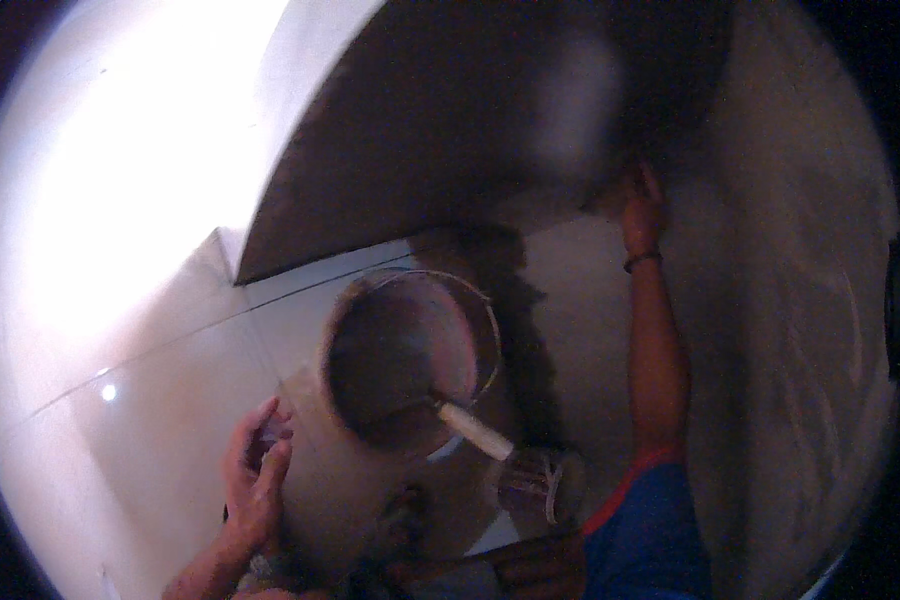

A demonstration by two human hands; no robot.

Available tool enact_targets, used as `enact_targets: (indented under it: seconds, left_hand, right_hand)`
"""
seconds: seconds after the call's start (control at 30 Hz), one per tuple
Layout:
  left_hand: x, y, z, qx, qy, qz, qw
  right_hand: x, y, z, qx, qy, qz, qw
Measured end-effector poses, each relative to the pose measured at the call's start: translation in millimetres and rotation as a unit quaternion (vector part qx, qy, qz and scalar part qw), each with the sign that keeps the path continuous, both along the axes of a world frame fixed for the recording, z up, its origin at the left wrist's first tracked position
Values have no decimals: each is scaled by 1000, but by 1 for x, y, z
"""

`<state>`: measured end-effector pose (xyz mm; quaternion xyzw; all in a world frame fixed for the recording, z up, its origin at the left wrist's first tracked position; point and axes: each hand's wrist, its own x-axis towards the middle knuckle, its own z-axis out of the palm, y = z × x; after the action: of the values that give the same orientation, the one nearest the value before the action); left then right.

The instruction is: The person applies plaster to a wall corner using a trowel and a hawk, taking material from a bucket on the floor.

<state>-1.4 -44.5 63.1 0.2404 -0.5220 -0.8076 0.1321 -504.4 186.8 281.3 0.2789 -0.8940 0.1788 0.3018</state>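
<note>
The bucket (457, 335), tool handle (478, 432) slanting out rightward, stood right of the nearer left hand (257, 472), half-open and empty; near the dark panel (420, 130), the right hand (645, 215) hid its grip.

Glare (120, 180) whites out the upper left; the right hand (644, 212) sits in grainy shadow; edges curve.

Glossy pale floor tiles (170, 430) with thin joints catch a small bright glint (109, 392); white glare (120, 190) floods the upper left, beside a dark, shadowed wall (420, 130).
</note>
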Motion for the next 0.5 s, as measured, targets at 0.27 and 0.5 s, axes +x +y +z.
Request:
enact_targets:
  seconds: [0.27, 0.5]
  left_hand:
    - [-35, -47, 150, -469, 231, -120, 844]
    - [-10, -44, 260, -671, 161, -146, 708]
  right_hand:
    - [60, -13, -34, -146, -123, 71, 979]
    - [91, -21, -28, -82, -94, 67, 990]
